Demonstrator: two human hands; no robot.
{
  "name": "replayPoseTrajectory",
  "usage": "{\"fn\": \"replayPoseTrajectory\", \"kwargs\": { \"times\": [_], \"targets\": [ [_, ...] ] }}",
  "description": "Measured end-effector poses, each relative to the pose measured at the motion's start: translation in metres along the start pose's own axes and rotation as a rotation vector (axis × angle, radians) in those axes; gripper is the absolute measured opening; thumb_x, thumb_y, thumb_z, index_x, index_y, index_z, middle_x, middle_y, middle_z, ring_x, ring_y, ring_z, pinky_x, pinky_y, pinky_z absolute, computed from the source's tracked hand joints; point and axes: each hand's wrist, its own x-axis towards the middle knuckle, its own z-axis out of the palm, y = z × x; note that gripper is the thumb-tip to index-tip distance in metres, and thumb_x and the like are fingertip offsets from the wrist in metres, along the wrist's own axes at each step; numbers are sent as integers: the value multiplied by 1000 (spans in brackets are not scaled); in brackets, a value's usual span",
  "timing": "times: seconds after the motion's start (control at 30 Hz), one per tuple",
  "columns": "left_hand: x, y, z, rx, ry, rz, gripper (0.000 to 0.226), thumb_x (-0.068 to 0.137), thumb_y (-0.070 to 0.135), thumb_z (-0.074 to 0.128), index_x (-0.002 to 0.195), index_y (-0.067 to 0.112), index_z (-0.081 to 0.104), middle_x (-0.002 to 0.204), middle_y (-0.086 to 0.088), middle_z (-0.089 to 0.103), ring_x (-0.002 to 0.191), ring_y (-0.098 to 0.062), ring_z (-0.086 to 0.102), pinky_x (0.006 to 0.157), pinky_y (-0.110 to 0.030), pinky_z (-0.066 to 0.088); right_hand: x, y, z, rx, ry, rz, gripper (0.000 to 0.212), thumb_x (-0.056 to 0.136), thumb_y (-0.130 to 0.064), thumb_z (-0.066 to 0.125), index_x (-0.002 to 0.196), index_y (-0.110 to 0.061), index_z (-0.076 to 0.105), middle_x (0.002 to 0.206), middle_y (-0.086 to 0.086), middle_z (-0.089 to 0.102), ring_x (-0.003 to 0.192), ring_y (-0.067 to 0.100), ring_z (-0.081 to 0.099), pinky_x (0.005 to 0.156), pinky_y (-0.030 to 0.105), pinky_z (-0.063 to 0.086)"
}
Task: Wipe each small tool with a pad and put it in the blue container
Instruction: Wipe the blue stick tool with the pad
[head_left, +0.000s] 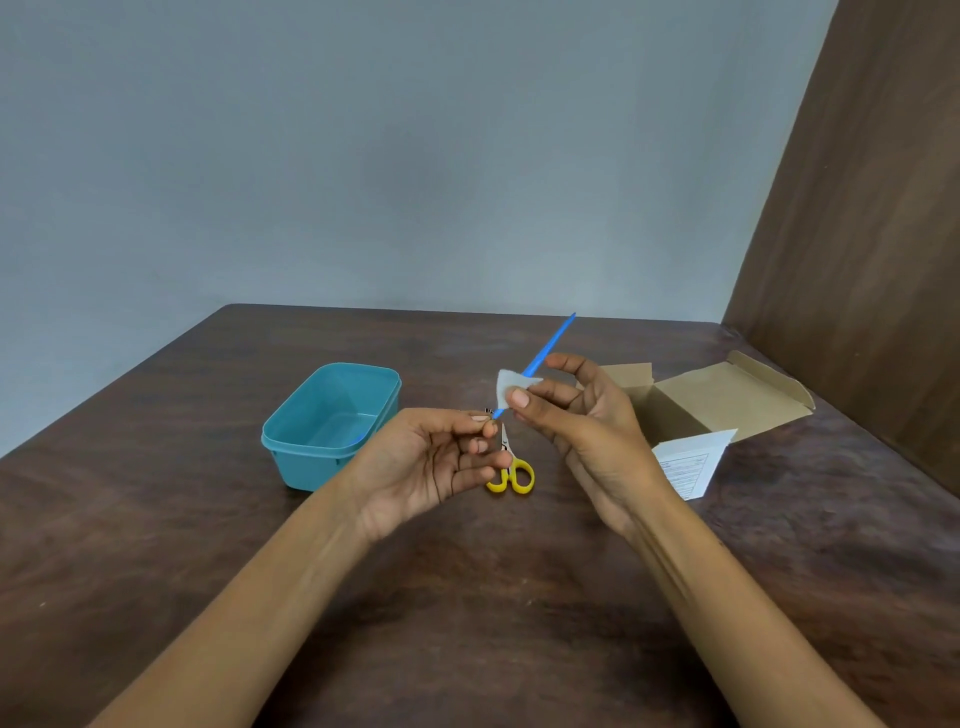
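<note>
Thin blue stick tool (545, 349), held above the surface (467, 597), long axis slanting far-right; left hand (436, 462) grip pinching its near end; right hand (582, 415) grip pinching white pad (511, 387) around it; blue container (291, 441) left

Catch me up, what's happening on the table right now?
A person is wiping a thin blue tool: the left hand pinches its lower end, and the right hand pinches a white pad around the shaft. Yellow-handled scissors lie on the table, not yet wiped. The blue container sits open to the left.
</note>
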Motion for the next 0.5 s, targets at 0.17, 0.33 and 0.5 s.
{"fn": "replayPoseTrajectory", "kwargs": {
  "times": [0.17,0.33,0.5],
  "targets": [
    [2,-2,0,1,-21,21,19,78,5,53,64,1,66,52,-5,54,54,-18,69,46,-21,55,0,0,2,104,41,-21,50,59,-8,74,103,-12,51,74,1,72,75,13,69,77,23,55],
    [8,-11,-6,412,104,346,19,89,15,59,94,-2,67,85,-18,71,83,-24,73,64,-25,59,0,6,2,49,125,-62,38,66,-2,75,98,-9,57,76,3,73,77,14,71,75,22,56],
    [10,-18,-6,642,223,586,13,86,12,64,92,3,70,81,-13,74,78,-22,73,58,-23,55,-1,10,3,-18,124,-52,20,71,-3,74,89,-9,66,79,5,73,79,16,70,73,25,57]
  ]
}}
